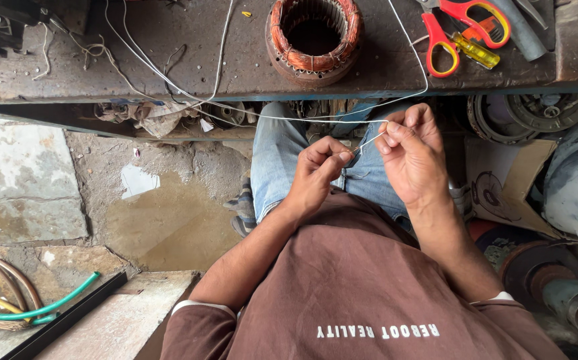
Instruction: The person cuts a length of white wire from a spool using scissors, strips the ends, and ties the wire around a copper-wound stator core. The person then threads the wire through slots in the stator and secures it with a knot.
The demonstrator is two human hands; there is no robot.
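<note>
Both hands pinch thin white wire (368,141) over the lap: left hand (316,175), right hand (412,157). Keep it taut, pinches close. Copper-wound stator (314,39) far on worktop (169,73).

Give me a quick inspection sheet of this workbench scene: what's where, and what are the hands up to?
Surface: worn dark workbench, scuffed and stained.
Job's things: thin white wire pinched between left hand and right hand; copper-wound stator on the bench.
Clutter: red-handled scissors, yellow screwdriver, wire scraps.
Grippers: both hands closed on the wire, over the lap.
Cables: white wire loops across the bench; green hose on the floor.
Surroundings: wet stone floor, metal motor parts at right.
</note>
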